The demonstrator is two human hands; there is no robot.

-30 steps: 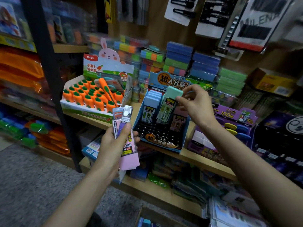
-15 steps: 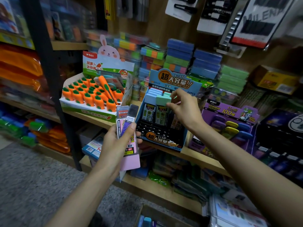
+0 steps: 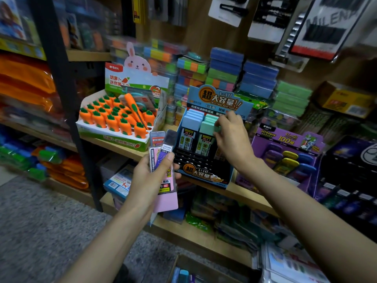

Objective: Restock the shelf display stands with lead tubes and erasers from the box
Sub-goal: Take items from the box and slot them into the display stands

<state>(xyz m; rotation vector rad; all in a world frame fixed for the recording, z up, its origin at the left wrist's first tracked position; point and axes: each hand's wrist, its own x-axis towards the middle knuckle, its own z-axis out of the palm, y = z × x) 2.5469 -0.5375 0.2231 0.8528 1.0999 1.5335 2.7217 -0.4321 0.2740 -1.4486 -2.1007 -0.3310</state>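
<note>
A blue lead-tube display stand (image 3: 204, 176) sits on the wooden shelf, holding a row of blue-capped tubes (image 3: 191, 121) and a row of green-capped tubes (image 3: 208, 124). My right hand (image 3: 230, 135) rests on the front green-capped tube, fingers pinched on its cap as it sits in its slot. My left hand (image 3: 151, 176) is below and left of the stand, gripping a fan of lead tubes (image 3: 163, 160), pink ones and a dark one. A cardboard box (image 3: 187, 272) shows at the bottom edge with blue items inside.
A carrot eraser display (image 3: 116, 121) stands left of the stand. A purple lead display (image 3: 289, 154) is to its right. Stacked coloured packs (image 3: 224, 72) fill the back. A black shelf post (image 3: 67, 99) rises on the left. Lower shelves hold more stock.
My right hand carried the green-capped tube down from above the stand and pushed it into the green row. My left hand with its tubes rose slightly.
</note>
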